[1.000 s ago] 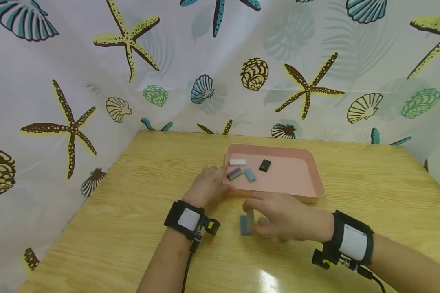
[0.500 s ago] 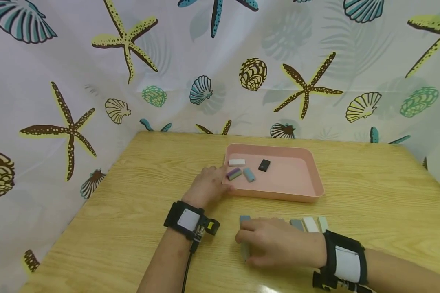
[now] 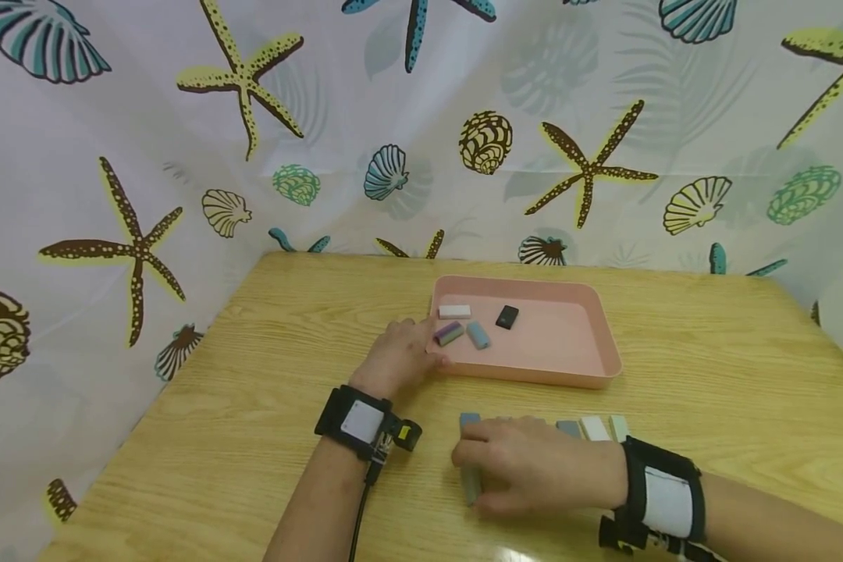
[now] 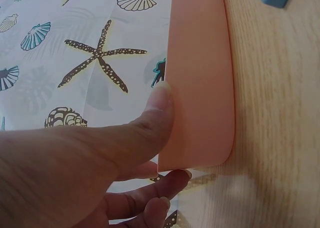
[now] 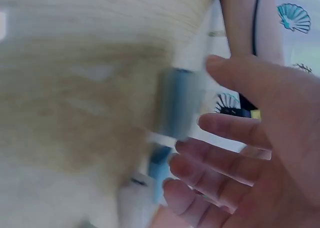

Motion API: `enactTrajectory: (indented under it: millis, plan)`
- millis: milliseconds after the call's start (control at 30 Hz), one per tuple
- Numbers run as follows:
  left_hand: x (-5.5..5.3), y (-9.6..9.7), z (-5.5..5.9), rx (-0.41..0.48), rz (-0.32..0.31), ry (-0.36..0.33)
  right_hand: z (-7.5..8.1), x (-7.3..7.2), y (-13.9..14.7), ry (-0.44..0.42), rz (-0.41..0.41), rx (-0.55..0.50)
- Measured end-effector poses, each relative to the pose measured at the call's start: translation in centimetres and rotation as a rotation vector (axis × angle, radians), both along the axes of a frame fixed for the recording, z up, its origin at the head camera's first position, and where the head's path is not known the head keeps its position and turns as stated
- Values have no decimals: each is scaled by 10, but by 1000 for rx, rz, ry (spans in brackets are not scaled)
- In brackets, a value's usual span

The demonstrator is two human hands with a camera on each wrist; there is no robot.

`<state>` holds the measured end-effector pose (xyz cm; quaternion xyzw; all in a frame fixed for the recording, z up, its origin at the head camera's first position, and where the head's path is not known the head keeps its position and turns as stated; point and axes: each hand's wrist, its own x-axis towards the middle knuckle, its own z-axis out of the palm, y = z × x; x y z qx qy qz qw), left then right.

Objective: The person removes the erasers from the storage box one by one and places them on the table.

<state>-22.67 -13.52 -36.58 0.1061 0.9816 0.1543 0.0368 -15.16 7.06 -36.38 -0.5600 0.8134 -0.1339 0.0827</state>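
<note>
My left hand grips the left front corner of a shallow pink tray. In the left wrist view the thumb lies on the tray's front wall, and the other fingers bend around its end. On the table in front of the tray, my right hand is low over a small grey-green block. The right wrist view shows its fingers spread, with a blurred block just beyond the fingertips. A blue block lies right behind the grey-green one. The hand partly covers other blocks.
Inside the tray lie a white block, a purple-and-grey block, a light-blue block and a black block. Right of my right hand's knuckles sit a grey block, a white block and a pale green block. A patterned cloth hangs behind.
My right hand has brought the grey-green block down toward me and set it on the table in front of the blue block. The left hand stays at the tray.
</note>
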Motion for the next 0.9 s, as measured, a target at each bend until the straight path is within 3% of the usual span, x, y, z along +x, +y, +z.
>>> enactTrajectory:
  millis: [167, 300, 500, 633, 900]
  plan:
    - [-2, 0, -1, -1, 3, -3, 17, -14, -1, 55, -66, -61]
    - [-2, -2, 0, -5, -9, 5, 27, -30, -1, 187, -102, -118]
    - [-1, -4, 1, -3, -28, 29, 27, -59, 0, 318, -126, -184]
    - [0, -5, 1, 1, -52, 47, 19, -81, 3, 313, -213, -187]
    - [0, -4, 0, -1, -44, 26, 10, -114, 4, 198, -343, -133]
